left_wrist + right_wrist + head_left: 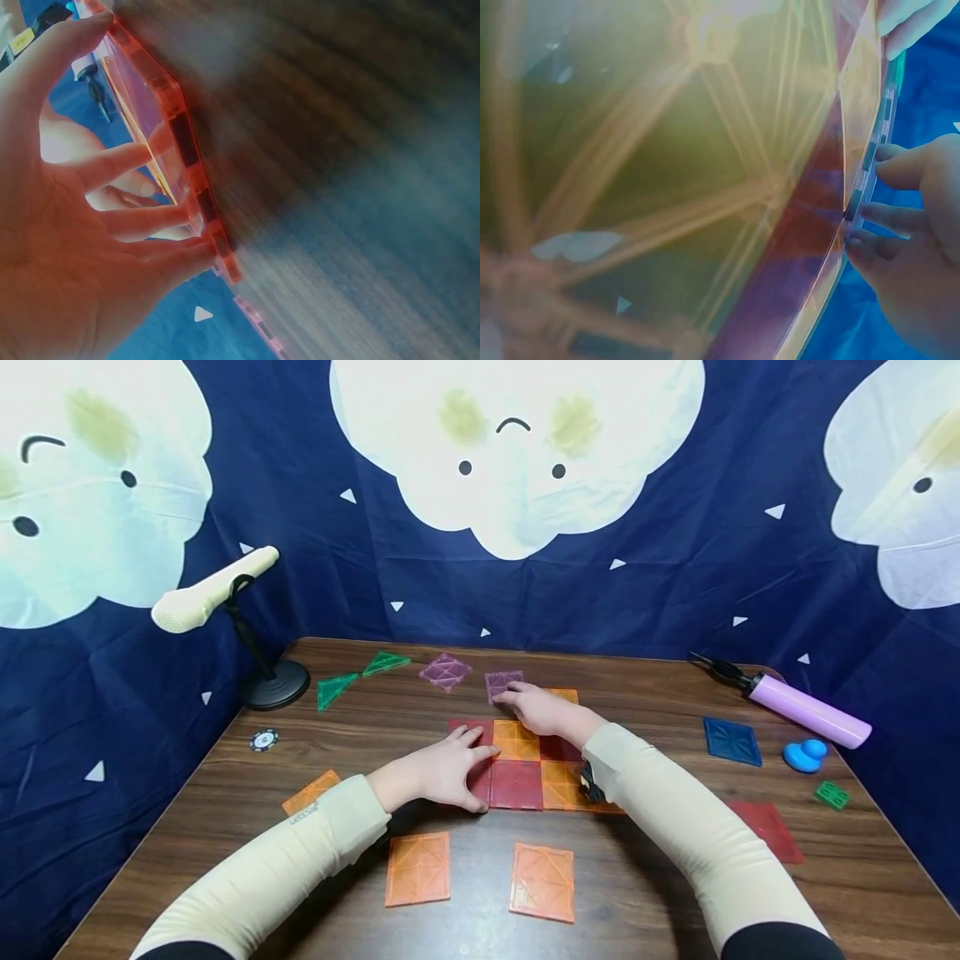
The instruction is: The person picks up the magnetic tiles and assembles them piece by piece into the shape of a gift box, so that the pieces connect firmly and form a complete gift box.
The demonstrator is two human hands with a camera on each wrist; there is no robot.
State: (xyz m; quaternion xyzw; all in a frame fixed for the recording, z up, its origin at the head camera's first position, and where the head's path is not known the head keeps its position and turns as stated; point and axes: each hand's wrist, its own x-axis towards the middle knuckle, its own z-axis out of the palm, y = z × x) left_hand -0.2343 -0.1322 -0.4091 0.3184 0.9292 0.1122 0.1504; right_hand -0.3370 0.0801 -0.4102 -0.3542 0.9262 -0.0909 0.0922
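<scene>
- Your right hand [542,708] reaches across the flat checkered patch of red and orange tiles [525,762] to its far edge.
- Its fingers [516,695] lie nearly straight on the purple square tile [502,683]. They touch it; they do not curl round it.
- That purple tile lies flat on the desk [675,693], at the far side of the patch, just beside the far orange tile [564,695]. From your fingertips it points away from you and a bit to the left.
- Your left hand [438,770] lies on the near left side of the patch. Its fingers [142,217] are spread a little and press on the edge of a red tile [480,781].
- Your right hand is the nearer one to the purple tile. Your left hand is well apart from it.
- Another purple tile [446,671] lies further left, on its own.
- Two loose orange tiles [417,868] lie close to you, in front of the patch.
</scene>
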